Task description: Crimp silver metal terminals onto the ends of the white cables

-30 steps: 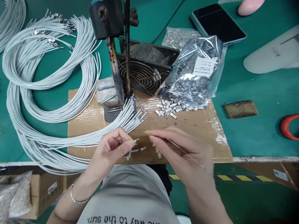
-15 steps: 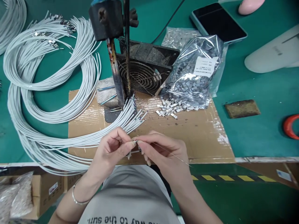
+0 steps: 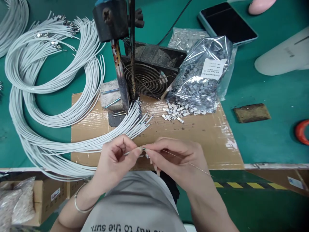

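Observation:
My left hand pinches the stripped end of a white cable at the near edge of the cardboard sheet. My right hand meets it fingertip to fingertip, pinching a thin solder wire that trails off to the right; whether it also holds a small metal piece at the cable tip I cannot tell. A fan of white cable ends lies just beyond my hands. Loose small metal terminals spill from a clear bag.
A soldering iron on a stand and a black fan stand behind the cardboard. Coils of white cables fill the left of the green table. A tablet, brown sponge and red tape roll lie right.
My right hand moved left to meet my left hand at the cable tip, bringing the thin wire with it. The left hand stayed nearly in place.

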Tool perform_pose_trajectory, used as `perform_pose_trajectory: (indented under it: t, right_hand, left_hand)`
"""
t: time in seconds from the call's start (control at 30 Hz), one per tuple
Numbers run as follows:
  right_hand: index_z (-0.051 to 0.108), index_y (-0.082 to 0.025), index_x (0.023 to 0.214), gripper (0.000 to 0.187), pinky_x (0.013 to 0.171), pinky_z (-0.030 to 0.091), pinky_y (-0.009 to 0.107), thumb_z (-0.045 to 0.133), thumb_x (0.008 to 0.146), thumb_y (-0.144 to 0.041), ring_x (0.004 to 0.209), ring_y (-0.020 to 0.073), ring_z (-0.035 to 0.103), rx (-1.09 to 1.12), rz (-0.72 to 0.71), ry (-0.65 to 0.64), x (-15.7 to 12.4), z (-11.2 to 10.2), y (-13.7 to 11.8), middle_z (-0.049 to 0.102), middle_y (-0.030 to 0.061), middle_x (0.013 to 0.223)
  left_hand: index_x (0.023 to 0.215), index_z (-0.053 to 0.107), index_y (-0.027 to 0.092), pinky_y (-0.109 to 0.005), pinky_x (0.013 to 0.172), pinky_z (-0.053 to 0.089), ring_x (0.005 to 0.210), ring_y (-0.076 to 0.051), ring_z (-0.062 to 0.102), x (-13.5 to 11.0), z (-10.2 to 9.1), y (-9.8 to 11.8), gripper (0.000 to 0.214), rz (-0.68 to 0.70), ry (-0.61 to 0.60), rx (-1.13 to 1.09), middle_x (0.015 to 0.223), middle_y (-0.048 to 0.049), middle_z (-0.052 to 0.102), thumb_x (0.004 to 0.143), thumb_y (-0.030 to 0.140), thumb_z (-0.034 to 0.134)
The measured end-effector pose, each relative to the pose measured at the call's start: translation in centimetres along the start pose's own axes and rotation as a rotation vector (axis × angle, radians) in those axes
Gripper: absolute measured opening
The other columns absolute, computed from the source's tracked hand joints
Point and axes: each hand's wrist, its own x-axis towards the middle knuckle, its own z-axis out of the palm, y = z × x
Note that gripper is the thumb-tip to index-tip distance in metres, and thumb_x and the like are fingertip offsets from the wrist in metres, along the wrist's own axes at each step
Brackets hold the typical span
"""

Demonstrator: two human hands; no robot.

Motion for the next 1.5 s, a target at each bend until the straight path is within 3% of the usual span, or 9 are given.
perform_pose_trajectory:
  t: [0.17,0.3,0.4,0.5,0.7,0.9,1.2,1.4,1.5]
  right_hand:
    - [0.085,-0.022,0.079,0.011,0.042,0.043,0.019,0.079,0.086,-0.016,0.047,0.0081,0.054,-0.084,-0.043,0.076,0.1,0.3,-1.0,0.069,-0.0009,0.061]
    - [0.083,-0.022,0.075,0.013,0.037,0.045,0.019,0.079,0.085,-0.015,0.042,0.0079,0.052,-0.006,-0.04,0.198,0.1,2.1,-0.3,0.066,-0.0034,0.056]
    - [0.083,-0.023,0.079,0.012,0.032,0.042,0.019,0.077,0.089,-0.019,0.037,0.009,0.052,0.072,-0.115,0.32,-0.1,3.7,1.1,0.065,-0.0045,0.053]
    - [0.085,-0.024,0.083,0.013,0.038,0.046,0.021,0.075,0.091,-0.017,0.044,0.0101,0.056,0.032,-0.185,0.381,-0.4,4.5,1.9,0.068,-0.0024,0.059]
    - [0.085,-0.032,0.106,0.032,0.058,0.058,0.031,0.072,0.093,-0.006,0.056,0.0137,0.06,-0.385,-0.444,0.267,-0.4,2.8,1.3,0.076,-0.0006,0.075]
    - [0.08,-0.036,0.122,0.046,0.056,0.055,0.031,0.072,0.092,-0.002,0.06,0.0159,0.062,-0.521,-0.576,0.149,-0.1,1.3,0.7,0.078,0.0004,0.081]
    - [0.082,-0.028,0.11,0.031,0.064,0.06,0.026,0.071,0.094,-0.003,0.066,0.0129,0.068,-0.603,-0.543,0.077,-0.1,0.2,-1.1,0.077,-0.0003,0.082]
    - [0.089,-0.033,0.099,0.031,0.054,0.055,0.025,0.073,0.095,-0.007,0.059,0.0128,0.066,-0.394,-0.354,0.189,0.1,-0.3,-1.6,0.076,-0.0017,0.074]
    - [0.09,-0.031,0.094,0.028,0.049,0.053,0.024,0.077,0.091,-0.007,0.056,0.0123,0.066,-0.302,-0.279,0.164,0.3,-0.2,-1.3,0.077,-0.0011,0.073]
  left_hand:
    - [0.075,0.064,0.019,-0.024,0.048,0.022,0.052,-0.009,0.03,-0.3,0.6,-0.6,0.026,0.069,0.071,0.131,0.059,0.0066,0.046,0.098,0.027,0.074]
    - [0.077,0.065,0.02,-0.023,0.048,0.027,0.051,-0.009,0.037,-0.3,1.4,-1.1,0.027,0.169,0.165,0.172,0.057,0.0058,0.051,0.101,0.03,0.072]
    - [0.082,0.064,0.021,-0.022,0.048,0.032,0.049,-0.009,0.043,-0.1,1.8,-1.1,0.027,0.23,0.174,0.097,0.058,0.0053,0.057,0.105,0.034,0.069]
    - [0.089,0.065,0.022,-0.02,0.046,0.032,0.047,-0.008,0.043,0.1,1.7,-0.9,0.023,0.186,0.112,-0.046,0.062,0.005,0.062,0.105,0.038,0.07]
    - [0.093,0.074,0.02,-0.02,0.047,0.029,0.052,-0.006,0.034,0.5,0.4,-0.2,0.018,0.043,0.055,-0.174,0.071,0.0035,0.061,0.097,0.037,0.081]
    - [0.086,0.077,0.018,-0.021,0.052,0.035,0.054,-0.008,0.039,0.8,0.2,0.2,0.024,-0.007,0.05,-0.183,0.065,0.0031,0.058,0.091,0.039,0.086]
    - [0.086,0.075,0.018,-0.018,0.051,0.037,0.055,-0.007,0.046,0.4,0.4,0.7,0.011,-0.016,0.067,-0.1,0.071,0.0013,0.065,0.093,0.025,0.079]
    - [0.083,0.074,0.017,-0.018,0.049,0.036,0.052,-0.007,0.046,0.4,0.3,0.9,0.014,-0.023,0.091,-0.11,0.064,0.0021,0.062,0.09,0.027,0.081]
    - [0.083,0.075,0.018,-0.017,0.05,0.036,0.053,-0.007,0.045,0.4,0.2,0.8,0.014,-0.021,0.079,-0.135,0.064,0.0027,0.061,0.091,0.026,0.081]
